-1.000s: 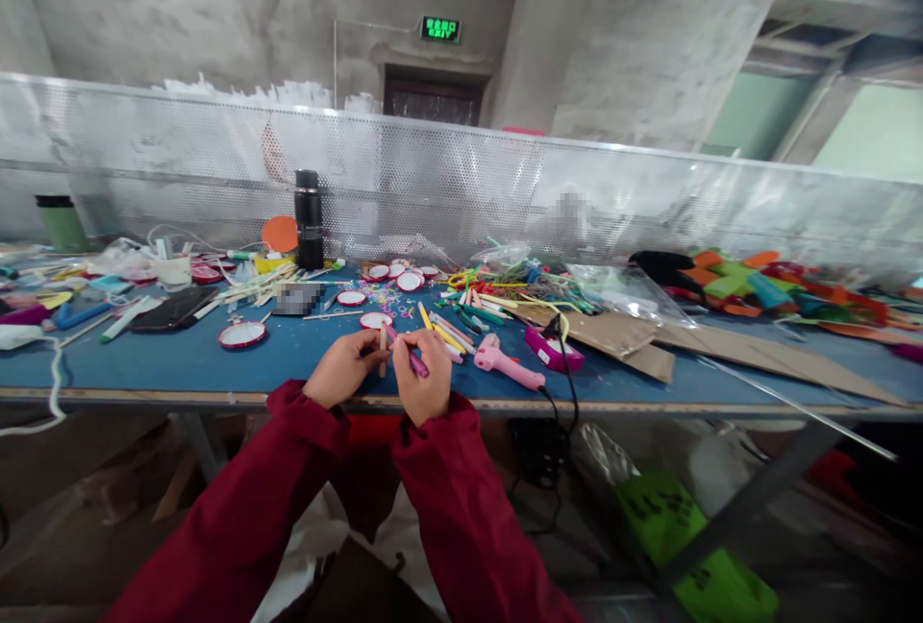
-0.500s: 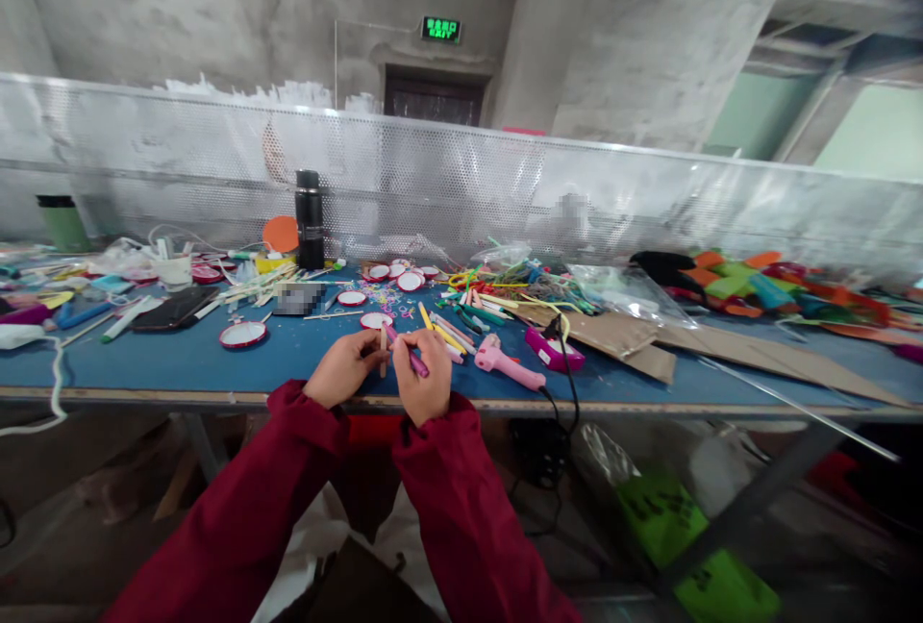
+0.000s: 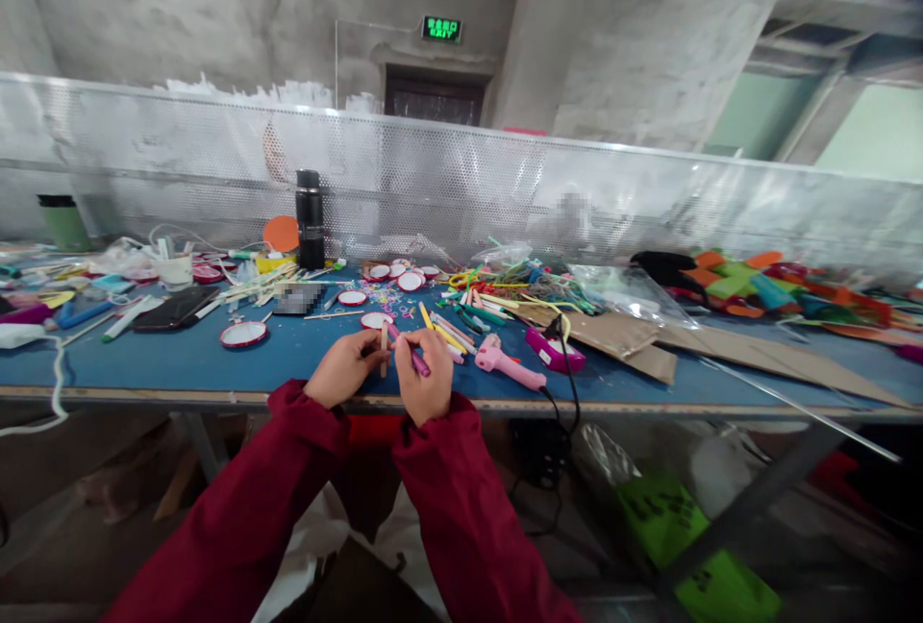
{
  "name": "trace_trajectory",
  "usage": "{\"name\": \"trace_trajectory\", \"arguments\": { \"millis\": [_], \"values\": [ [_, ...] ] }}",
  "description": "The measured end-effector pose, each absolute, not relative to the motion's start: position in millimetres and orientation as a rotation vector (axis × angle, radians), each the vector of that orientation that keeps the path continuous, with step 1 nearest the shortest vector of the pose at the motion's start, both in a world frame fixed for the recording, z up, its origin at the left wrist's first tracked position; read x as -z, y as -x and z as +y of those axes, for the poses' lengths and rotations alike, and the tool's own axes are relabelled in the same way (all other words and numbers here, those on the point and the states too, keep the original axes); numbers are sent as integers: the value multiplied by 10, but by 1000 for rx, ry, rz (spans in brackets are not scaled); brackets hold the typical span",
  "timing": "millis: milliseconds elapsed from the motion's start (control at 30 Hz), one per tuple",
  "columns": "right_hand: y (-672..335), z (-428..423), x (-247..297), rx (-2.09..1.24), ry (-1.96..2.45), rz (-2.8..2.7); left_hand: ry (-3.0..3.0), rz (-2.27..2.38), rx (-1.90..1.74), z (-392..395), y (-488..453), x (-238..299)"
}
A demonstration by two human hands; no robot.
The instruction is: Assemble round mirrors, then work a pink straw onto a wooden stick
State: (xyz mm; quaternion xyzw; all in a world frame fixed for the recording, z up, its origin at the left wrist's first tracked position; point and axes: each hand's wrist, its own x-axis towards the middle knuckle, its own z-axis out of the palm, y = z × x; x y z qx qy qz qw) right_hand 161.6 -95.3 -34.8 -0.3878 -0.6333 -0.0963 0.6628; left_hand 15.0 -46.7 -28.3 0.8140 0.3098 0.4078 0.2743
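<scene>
My left hand (image 3: 344,368) is closed round a pale wooden stick (image 3: 383,346) held upright near the front edge of the blue table (image 3: 216,363). Close beside it, my right hand (image 3: 424,375) pinches a purple-pink stick (image 3: 416,361) that slants toward the wooden one. Both hands nearly touch above the table edge. Dark red sleeves cover both arms. Several coloured sticks (image 3: 451,330) lie just beyond my right hand.
A pink glue gun (image 3: 507,363) with a black cord lies right of my hands. Red-rimmed round discs (image 3: 242,335), a black bottle (image 3: 309,219), cardboard sheets (image 3: 721,344) and coloured foam pieces (image 3: 757,291) crowd the table. A perforated metal screen (image 3: 468,190) runs behind.
</scene>
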Motion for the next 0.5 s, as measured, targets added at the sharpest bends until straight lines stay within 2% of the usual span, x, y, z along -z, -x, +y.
{"name": "trace_trajectory", "arguments": {
  "millis": [500],
  "values": [
    [-1616,-943,363,227,864,-1436,-2192,815,-1097,-471,-151,286]
  ]
}}
